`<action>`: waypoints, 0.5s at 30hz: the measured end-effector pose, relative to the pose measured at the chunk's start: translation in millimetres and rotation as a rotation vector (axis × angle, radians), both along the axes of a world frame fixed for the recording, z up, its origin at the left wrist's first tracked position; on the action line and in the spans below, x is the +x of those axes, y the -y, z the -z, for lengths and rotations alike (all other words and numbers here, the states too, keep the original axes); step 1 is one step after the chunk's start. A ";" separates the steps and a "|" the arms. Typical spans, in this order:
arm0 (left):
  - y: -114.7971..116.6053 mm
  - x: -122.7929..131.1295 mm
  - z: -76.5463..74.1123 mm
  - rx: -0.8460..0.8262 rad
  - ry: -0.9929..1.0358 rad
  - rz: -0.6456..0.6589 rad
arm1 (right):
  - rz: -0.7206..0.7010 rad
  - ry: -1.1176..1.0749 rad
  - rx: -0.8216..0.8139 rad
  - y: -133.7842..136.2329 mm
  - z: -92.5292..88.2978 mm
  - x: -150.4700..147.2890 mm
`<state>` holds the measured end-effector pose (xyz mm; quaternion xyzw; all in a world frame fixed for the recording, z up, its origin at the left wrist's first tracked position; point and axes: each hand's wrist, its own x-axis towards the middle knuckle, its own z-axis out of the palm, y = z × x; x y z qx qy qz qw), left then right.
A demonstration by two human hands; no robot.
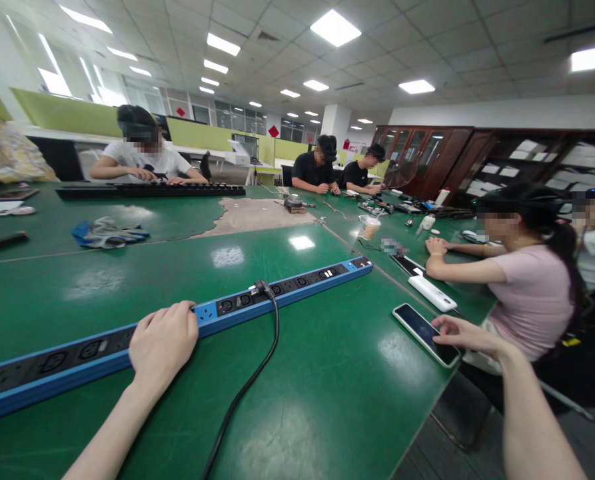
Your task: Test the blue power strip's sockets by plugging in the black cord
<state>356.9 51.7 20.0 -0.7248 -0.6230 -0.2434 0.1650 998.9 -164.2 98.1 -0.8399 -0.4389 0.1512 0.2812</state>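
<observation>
Head view: the left hand [164, 339] is clamping over a blue-and-black power strip [244, 314], which is lying diagonally across a green table [327, 380]. A plug [264, 288] is resting on the strip. Well apart, the right hand [467, 335] is holding its fingers loosely parted over a phone [416, 325]; whether they're touching it, I cannot tell. Co-workers [527, 273] are sitting around the table.
</observation>
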 end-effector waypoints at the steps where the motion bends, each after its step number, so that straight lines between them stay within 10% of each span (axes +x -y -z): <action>1: -0.2 -0.1 0.2 0.001 0.002 0.001 | -0.035 -0.087 -0.074 -1.7 -0.4 4.5; 15: -0.5 -1.4 1.3 -0.007 0.001 0.003 | -0.164 -0.325 -0.149 8.1 8.4 32.8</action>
